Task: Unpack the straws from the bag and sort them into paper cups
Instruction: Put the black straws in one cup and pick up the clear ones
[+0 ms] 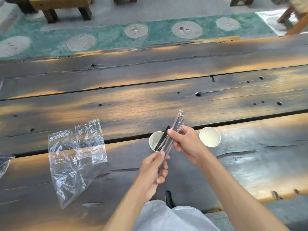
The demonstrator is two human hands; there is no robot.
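Head view, looking down at dark weathered plank bench (216, 100).

Left hand (154, 170): fingers curled closed around lower end of a bundle of clear wrapped straws (175, 130). Thumb on top, near bundle's lower part.

Right hand (185, 142): closed in a pinch on same bundle, higher up, roughly mid-length. Thumb tip pressed against side of bundle.

Bundle held off the bench, tilted, upper end pointing away and slightly right, above the gap between planks. Exact count of straws in bundle cannot be told; wrappers transparent and overlapping.

Left paper cup (154, 141): upright on bench, just beyond left hand, partly hidden by bundle and right thumb. Holds black straws (162, 139) leaning against far rim, tips sticking out above rim. Number unclear, at least two.

Right paper cup (210, 137): upright, just right of right hand, apart from left cup. Interior visible, pale, no contents seen.

Clear plastic bag (75, 157): lying flat and crumpled on bench, well left of hands, spanning plank gap. No straws seen inside.

Second scrap of clear plastic (4, 161) at far left frame edge, cut off.

Pale garment (166, 215) at bottom centre, between forearms.

Beyond bench: green patterned floor (116, 37), wooden stool legs (66, 10) at top.
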